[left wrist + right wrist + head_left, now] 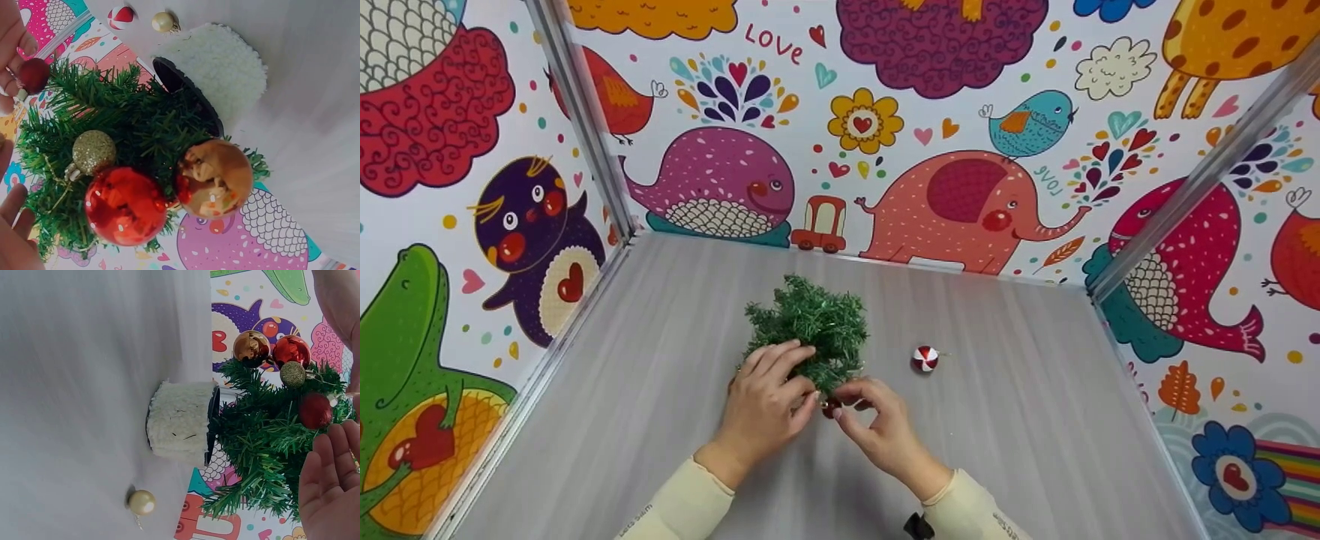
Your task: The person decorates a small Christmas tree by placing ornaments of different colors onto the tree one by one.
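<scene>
A small artificial Christmas tree (810, 322) stands in front of me, its pot (225, 73) wrapped in white fluff. A glossy red ball (126, 205), a gold ball (214, 177) and a small glittery gold ball (94, 152) hang in its branches. My right hand (881, 427) pinches a small dark red Christmas ball (315, 410) by its cap end, at the near side of the tree. Against the left branches rests my left hand (769, 390), fingers extended, its thumb close to the dark red ball. The ball's loop is mostly hidden by fingers.
On the grey tabletop (645, 390), right of the tree, lies a red-and-white striped ball (925, 359). A pale gold ball (142, 502) lies near the pot. Patterned panels (825, 75) enclose the table's back and sides. A black object (918, 526) shows by the right sleeve.
</scene>
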`<state>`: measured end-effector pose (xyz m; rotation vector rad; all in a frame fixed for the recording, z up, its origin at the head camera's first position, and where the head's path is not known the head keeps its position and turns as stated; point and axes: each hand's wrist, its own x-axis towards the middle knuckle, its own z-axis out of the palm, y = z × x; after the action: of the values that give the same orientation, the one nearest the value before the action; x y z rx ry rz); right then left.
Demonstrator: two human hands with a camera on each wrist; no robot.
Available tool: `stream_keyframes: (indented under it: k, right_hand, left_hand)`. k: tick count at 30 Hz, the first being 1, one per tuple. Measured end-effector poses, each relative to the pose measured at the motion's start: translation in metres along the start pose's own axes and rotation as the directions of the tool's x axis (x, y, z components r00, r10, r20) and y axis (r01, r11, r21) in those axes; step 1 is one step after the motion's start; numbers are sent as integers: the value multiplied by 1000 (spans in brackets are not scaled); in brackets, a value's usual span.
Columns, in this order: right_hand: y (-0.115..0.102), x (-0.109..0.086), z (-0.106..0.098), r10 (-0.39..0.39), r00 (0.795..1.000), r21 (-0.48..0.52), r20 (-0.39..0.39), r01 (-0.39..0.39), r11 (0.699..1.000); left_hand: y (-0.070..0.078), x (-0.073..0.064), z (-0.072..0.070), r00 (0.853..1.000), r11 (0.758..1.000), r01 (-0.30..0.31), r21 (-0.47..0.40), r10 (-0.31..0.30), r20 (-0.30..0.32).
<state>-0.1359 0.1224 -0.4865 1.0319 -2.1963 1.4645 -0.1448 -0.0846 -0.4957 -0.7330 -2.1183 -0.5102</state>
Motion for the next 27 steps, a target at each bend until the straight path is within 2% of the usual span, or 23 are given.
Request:
stream_keyframes:
  k: [3,8,14,18,27]
  right_hand:
    - [0,1,0,-33,999,-18,-2,33,999]
    - [0,3,1,-75,997,-25,-4,75,997]
    - [-3,7,5,-50,999,-23,-4,50,998]
    - [-3,7,8,-65,998,-33,-6,64,997]
    - [0,7,10,-37,999,7,7,37,999]
  left_hand:
    - [1,0,-1,1000,1000,-1,14,1,28]
    - [1,0,0,1000,1000,-3,17,2,30]
    - [3,1,2,1000,1000,-3,11,2,25]
    - [5,0,2,1000,1000,5,-14,-5,20]
    - [6,1,2,999,999,20,-25,-20,35]
